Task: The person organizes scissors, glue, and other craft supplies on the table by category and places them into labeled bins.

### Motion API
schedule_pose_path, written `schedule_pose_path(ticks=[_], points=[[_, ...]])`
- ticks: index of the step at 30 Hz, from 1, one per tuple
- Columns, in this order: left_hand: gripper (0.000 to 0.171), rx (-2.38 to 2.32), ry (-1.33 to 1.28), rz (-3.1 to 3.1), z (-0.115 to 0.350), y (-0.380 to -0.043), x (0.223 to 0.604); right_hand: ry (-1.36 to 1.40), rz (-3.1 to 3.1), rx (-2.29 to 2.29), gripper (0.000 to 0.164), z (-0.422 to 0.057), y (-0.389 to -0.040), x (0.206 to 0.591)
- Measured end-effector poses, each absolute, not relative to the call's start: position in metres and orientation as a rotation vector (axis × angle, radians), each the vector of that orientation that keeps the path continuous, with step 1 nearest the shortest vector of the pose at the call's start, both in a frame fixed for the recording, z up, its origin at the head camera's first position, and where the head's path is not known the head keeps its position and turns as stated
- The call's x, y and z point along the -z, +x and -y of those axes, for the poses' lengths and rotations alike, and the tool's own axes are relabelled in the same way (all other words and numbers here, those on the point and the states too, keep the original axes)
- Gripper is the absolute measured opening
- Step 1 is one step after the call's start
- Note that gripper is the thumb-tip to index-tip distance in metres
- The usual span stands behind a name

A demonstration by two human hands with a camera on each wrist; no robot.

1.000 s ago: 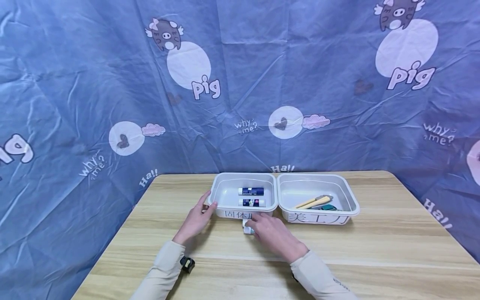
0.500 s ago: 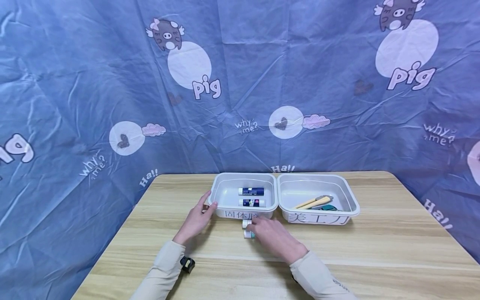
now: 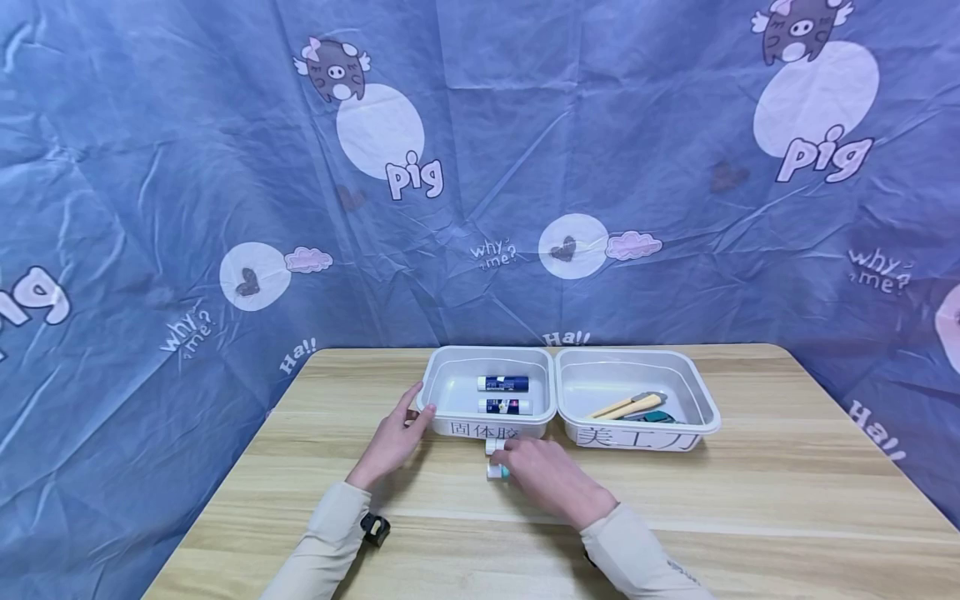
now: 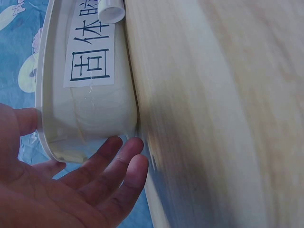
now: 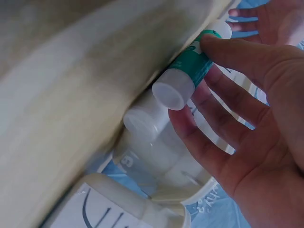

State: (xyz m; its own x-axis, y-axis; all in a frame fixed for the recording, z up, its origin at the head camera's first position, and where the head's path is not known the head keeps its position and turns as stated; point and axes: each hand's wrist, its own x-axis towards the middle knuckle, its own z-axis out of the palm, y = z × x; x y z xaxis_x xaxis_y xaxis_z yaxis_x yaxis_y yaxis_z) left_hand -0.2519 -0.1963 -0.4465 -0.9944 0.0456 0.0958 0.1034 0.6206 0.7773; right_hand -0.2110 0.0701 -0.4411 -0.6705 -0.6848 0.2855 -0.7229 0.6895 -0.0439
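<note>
My left hand (image 3: 392, 442) rests at the left front corner of a white plastic box (image 3: 487, 357); its thumb touches the rim, with the other fingers loosely spread beside the end wall in the left wrist view. My right hand (image 3: 551, 475), in front of this box, pinches a green-labelled glue stick (image 5: 190, 61) between thumb and fingers. In the head view that hand covers most of the stick. Behind it a second, whitish glue stick (image 5: 145, 116) lies against the box, its body largely hidden. Two blue-labelled glue sticks (image 3: 504, 407) lie inside the box.
A second white box (image 3: 622, 358) adjoins on the right, holding yellow utility knives (image 3: 633, 406) and a green one (image 3: 656, 416). Both boxes carry printed labels on their fronts. They stand on a wooden table (image 3: 750, 500) before a blue patterned cloth (image 3: 495, 167).
The green-labelled glue stick has shifted slightly toward me, away from the whitish one, with my right fingers. My left hand and both boxes have stayed in place.
</note>
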Motion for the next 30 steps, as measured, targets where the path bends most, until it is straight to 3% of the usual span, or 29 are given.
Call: schedule_pose_path(ticks=[30], points=[[0.065, 1.337, -0.119, 2.772, 0.196, -0.252, 0.447, 1.078, 2.505, -0.217, 0.030, -0.079, -0.211, 0.420]])
